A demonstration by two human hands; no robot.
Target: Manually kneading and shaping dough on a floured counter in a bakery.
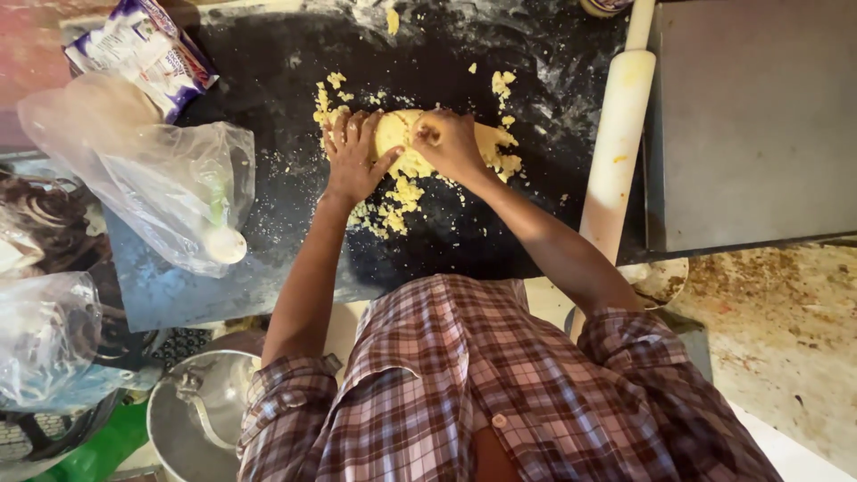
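Observation:
A lump of yellow dough (397, 134) lies on a dark, flour-dusted slab (286, 80), with loose crumbs scattered around it. My left hand (353, 156) rests flat with fingers spread against the dough's left side. My right hand (449, 143) is curled into a fist and presses down on the top right of the dough. Both forearms reach out from plaid sleeves.
A long pale rolling pin (616, 152) lies to the right of the dough, next to a grey metal surface (759, 116). Clear plastic bags (170, 178) and a printed packet (147, 49) sit at the left. A metal pot with a ladle (196, 415) stands below left.

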